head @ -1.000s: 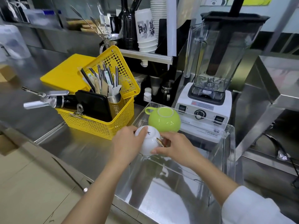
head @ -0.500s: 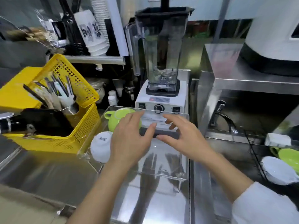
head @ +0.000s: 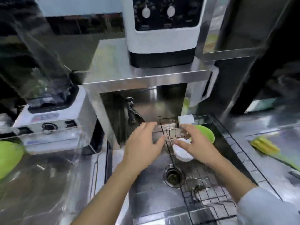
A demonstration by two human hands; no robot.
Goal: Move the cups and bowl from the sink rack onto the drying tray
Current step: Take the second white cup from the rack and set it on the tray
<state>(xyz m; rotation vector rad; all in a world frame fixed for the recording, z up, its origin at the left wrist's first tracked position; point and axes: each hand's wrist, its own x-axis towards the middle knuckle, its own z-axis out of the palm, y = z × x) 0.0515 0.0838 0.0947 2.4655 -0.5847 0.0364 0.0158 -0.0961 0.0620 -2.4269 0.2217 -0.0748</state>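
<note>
A black wire sink rack (head: 209, 189) lies across the steel sink. In it sit a white bowl (head: 182, 154) and, behind it, a green cup (head: 207, 132). My right hand (head: 194, 144) hovers over the white bowl with fingers spread, partly hiding both pieces. My left hand (head: 143, 144) is open over the sink beside the rack's left edge, holding nothing. At the far left edge a green cup (head: 9, 158) stands upside down in the clear drying tray (head: 48, 135). The picture is blurred by motion.
A faucet (head: 131, 109) stands at the sink's back wall and a drain (head: 172, 177) at its bottom. A white sponge (head: 186, 119) rests on the rack's rear. A blender base (head: 48, 122) is left, a white machine (head: 162, 30) on the shelf above, a yellow-green brush (head: 266, 146) right.
My view swung right from the drying tray to the sink. Both hands let go of the white cup in the tray and moved, empty, over to the sink rack.
</note>
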